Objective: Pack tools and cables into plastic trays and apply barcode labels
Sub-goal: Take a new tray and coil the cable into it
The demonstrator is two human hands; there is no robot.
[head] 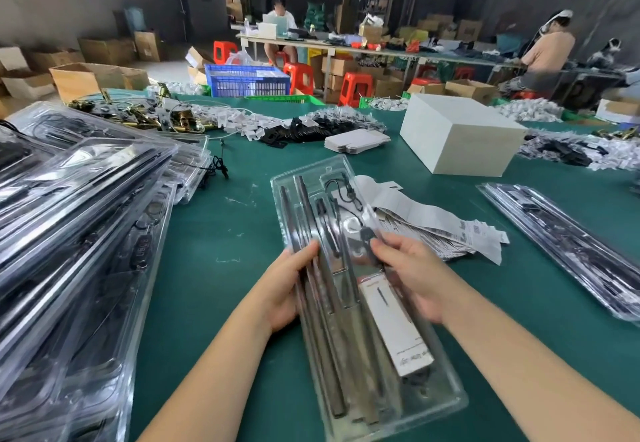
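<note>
Fingers of the left hand (282,289) curl over the left edge of a clear plastic tray (349,303), pressing grey rods (322,299); the right hand (412,275) grips the opposite edge, fingertips pinching a black cable (365,234). The tray is held over a green table (214,234), beside barcode labels (450,230) and stacked packed trays (79,220).

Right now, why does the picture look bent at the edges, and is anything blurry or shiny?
Head view: the wide lens bows the edges, stretching the stack of trays at the left. Glare streaks the clear tray that the left hand and right hand hold. The hands look slightly smeared. Far workers look soft.
</note>
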